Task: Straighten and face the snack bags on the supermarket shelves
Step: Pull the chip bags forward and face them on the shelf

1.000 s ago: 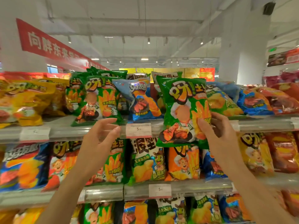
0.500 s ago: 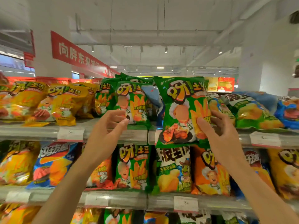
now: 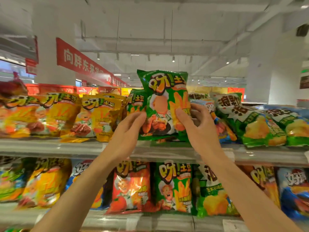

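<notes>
Green crinkly foil snack bag (image 3: pixel 164 106) stands upright on the top shelf (image 3: pixel 50 148), pinched at both side edges by the left hand (image 3: pixel 128 129) and right hand (image 3: pixel 199 129); probably light, puffy, slippery, best held by its edges.

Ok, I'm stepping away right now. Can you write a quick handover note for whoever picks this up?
Left hand: grips the left edge of the green snack bag.
Right hand: grips its right edge.
Bag: upright, front facing out, bottom at the top shelf edge, beside other green bags.
Done: bag brought to its row.
Left: seat it and let go; the yellow bags to the left and green-white bags to the right lie slumped and need standing up.
</notes>
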Action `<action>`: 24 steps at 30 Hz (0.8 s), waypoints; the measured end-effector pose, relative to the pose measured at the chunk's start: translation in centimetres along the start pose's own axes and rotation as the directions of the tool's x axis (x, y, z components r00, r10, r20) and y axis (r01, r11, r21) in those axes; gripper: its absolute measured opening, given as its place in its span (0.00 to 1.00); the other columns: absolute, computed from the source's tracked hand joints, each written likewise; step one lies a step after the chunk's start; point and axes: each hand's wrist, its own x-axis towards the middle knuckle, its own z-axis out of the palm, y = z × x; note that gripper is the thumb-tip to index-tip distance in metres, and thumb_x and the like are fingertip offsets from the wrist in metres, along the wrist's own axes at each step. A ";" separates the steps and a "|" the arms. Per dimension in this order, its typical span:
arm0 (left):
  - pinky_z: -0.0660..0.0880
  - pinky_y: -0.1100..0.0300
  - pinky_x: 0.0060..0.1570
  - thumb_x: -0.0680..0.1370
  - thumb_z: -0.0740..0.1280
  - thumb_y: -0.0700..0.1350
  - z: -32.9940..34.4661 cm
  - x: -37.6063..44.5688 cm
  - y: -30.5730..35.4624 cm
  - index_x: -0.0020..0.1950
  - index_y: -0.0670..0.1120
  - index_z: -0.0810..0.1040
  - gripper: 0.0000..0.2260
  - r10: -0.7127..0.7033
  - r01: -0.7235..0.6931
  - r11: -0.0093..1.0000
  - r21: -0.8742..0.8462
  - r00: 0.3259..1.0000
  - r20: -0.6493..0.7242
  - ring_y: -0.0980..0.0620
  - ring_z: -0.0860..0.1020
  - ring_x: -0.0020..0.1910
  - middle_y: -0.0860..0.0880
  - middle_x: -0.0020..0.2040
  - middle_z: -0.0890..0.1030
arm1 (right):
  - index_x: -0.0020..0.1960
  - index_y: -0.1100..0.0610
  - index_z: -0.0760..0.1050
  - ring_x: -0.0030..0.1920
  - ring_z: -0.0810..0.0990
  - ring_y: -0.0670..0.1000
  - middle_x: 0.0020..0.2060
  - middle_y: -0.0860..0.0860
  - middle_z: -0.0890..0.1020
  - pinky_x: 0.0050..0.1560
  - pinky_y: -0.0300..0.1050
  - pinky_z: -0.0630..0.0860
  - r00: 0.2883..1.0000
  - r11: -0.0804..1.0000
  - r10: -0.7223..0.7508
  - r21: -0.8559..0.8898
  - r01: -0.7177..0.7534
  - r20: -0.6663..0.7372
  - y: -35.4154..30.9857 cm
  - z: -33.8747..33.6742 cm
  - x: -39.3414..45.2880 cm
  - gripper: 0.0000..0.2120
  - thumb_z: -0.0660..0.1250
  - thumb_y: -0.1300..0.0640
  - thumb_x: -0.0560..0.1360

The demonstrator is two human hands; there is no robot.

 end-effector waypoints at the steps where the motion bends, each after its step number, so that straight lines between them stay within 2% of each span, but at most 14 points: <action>1: 0.68 0.81 0.45 0.84 0.58 0.57 -0.6 0.3 -0.1 0.60 0.60 0.75 0.09 -0.018 0.018 1.000 -0.006 1.000 -0.006 0.83 0.72 0.44 0.69 0.51 0.75 | 0.68 0.46 0.70 0.56 0.79 0.38 0.57 0.39 0.79 0.56 0.38 0.78 1.000 1.000 0.007 0.004 -0.007 0.004 -0.1 1.2 0.2 0.25 0.71 0.39 0.75; 3: 0.69 0.78 0.42 0.82 0.60 0.60 -1.6 1.0 -0.5 0.64 0.58 0.74 0.13 -0.042 0.042 0.999 -0.006 0.999 -0.018 0.80 0.73 0.44 0.69 0.51 0.74 | 0.68 0.46 0.69 0.57 0.79 0.39 0.57 0.38 0.79 0.58 0.41 0.78 0.999 0.999 0.030 0.016 -0.030 0.013 -0.1 3.0 0.4 0.26 0.70 0.38 0.75; 5: 0.70 0.71 0.47 0.78 0.65 0.63 -2.7 1.6 -1.1 0.71 0.55 0.72 0.24 -0.039 0.037 0.999 -0.030 0.999 -0.039 0.72 0.74 0.50 0.64 0.55 0.77 | 0.69 0.45 0.69 0.59 0.79 0.42 0.61 0.41 0.79 0.61 0.45 0.77 0.998 0.999 0.046 0.008 -0.046 0.040 0.0 4.4 0.6 0.28 0.70 0.36 0.74; 7: 0.73 0.63 0.49 0.76 0.69 0.63 -3.7 2.0 -1.5 0.74 0.54 0.70 0.29 -0.046 0.044 0.998 -0.055 0.998 -0.052 0.66 0.76 0.54 0.60 0.57 0.78 | 0.72 0.46 0.68 0.59 0.79 0.39 0.64 0.42 0.78 0.62 0.43 0.76 0.995 0.999 0.049 -0.008 -0.049 0.085 -0.2 5.4 0.8 0.30 0.69 0.36 0.75; 8: 0.73 0.62 0.49 0.76 0.69 0.62 -4.1 2.2 -1.7 0.74 0.54 0.70 0.29 -0.054 0.051 0.997 -0.062 0.997 -0.057 0.64 0.77 0.54 0.58 0.58 0.79 | 0.73 0.47 0.68 0.57 0.78 0.37 0.64 0.42 0.78 0.61 0.40 0.75 0.992 0.999 0.046 -0.021 -0.044 0.115 -0.3 5.6 0.9 0.29 0.68 0.37 0.76; 10: 0.74 0.68 0.44 0.77 0.70 0.59 -5.2 2.5 -2.1 0.73 0.54 0.71 0.26 -0.044 0.039 0.997 -0.063 0.996 -0.081 0.63 0.78 0.55 0.57 0.58 0.79 | 0.74 0.48 0.67 0.58 0.77 0.36 0.66 0.43 0.77 0.61 0.38 0.74 0.986 0.998 0.019 -0.059 -0.010 0.164 -0.5 5.6 1.0 0.27 0.66 0.41 0.79; 12: 0.73 0.71 0.41 0.77 0.71 0.57 -6.6 2.7 -2.5 0.72 0.56 0.72 0.23 -0.016 0.013 1.000 -0.025 0.991 -0.134 0.66 0.77 0.53 0.57 0.57 0.77 | 0.74 0.47 0.67 0.65 0.74 0.40 0.69 0.43 0.75 0.68 0.42 0.72 0.989 0.985 -0.040 -0.163 0.064 0.143 0.1 4.9 1.4 0.26 0.66 0.41 0.79; 13: 0.73 0.69 0.46 0.77 0.71 0.57 -7.4 2.9 -2.8 0.73 0.55 0.72 0.25 -0.006 0.006 1.000 0.000 0.986 -0.166 0.64 0.77 0.54 0.56 0.59 0.77 | 0.74 0.46 0.67 0.68 0.73 0.42 0.70 0.43 0.74 0.70 0.46 0.71 0.992 0.959 -0.078 -0.266 0.103 0.103 0.7 4.4 1.6 0.26 0.66 0.40 0.79; 16: 0.75 0.54 0.57 0.77 0.70 0.62 -9.2 3.7 -3.9 0.77 0.54 0.69 0.30 -0.008 0.036 0.991 0.129 0.978 -0.207 0.53 0.77 0.61 0.51 0.67 0.77 | 0.76 0.49 0.64 0.74 0.67 0.51 0.73 0.49 0.70 0.74 0.58 0.67 0.992 0.825 -0.128 -0.552 0.120 0.024 2.9 3.4 2.2 0.36 0.65 0.31 0.75; 18: 0.77 0.48 0.61 0.77 0.69 0.64 -9.3 3.9 -4.3 0.77 0.53 0.68 0.31 0.000 0.052 0.965 0.258 0.980 -0.198 0.50 0.77 0.62 0.48 0.69 0.77 | 0.79 0.51 0.58 0.79 0.58 0.55 0.79 0.52 0.61 0.77 0.62 0.61 0.999 0.763 -0.043 -0.645 0.048 0.024 4.0 3.6 2.0 0.45 0.63 0.26 0.72; 20: 0.77 0.46 0.61 0.78 0.67 0.64 -8.8 3.8 -4.7 0.76 0.52 0.69 0.31 0.046 0.025 0.924 0.381 0.983 -0.176 0.48 0.78 0.62 0.47 0.67 0.79 | 0.81 0.51 0.53 0.81 0.52 0.56 0.81 0.52 0.53 0.78 0.62 0.57 1.000 0.725 0.003 -0.689 0.011 0.020 4.9 4.0 1.8 0.50 0.63 0.24 0.70; 22: 0.75 0.46 0.60 0.80 0.65 0.62 -8.0 3.7 -4.7 0.74 0.49 0.72 0.26 0.110 -0.011 0.860 0.510 0.980 -0.164 0.45 0.76 0.62 0.47 0.62 0.81 | 0.80 0.51 0.52 0.80 0.55 0.56 0.80 0.53 0.55 0.77 0.63 0.60 1.000 0.745 0.002 -0.667 -0.001 0.001 5.3 3.9 2.0 0.50 0.66 0.26 0.69; 24: 0.72 0.45 0.59 0.81 0.63 0.62 -7.5 3.6 -4.6 0.68 0.47 0.78 0.23 0.171 -0.046 0.733 0.679 0.978 -0.118 0.41 0.74 0.62 0.44 0.59 0.82 | 0.79 0.52 0.55 0.76 0.63 0.56 0.76 0.54 0.62 0.73 0.63 0.67 0.999 0.782 -0.019 -0.623 -0.002 -0.026 5.2 3.6 2.4 0.49 0.70 0.30 0.69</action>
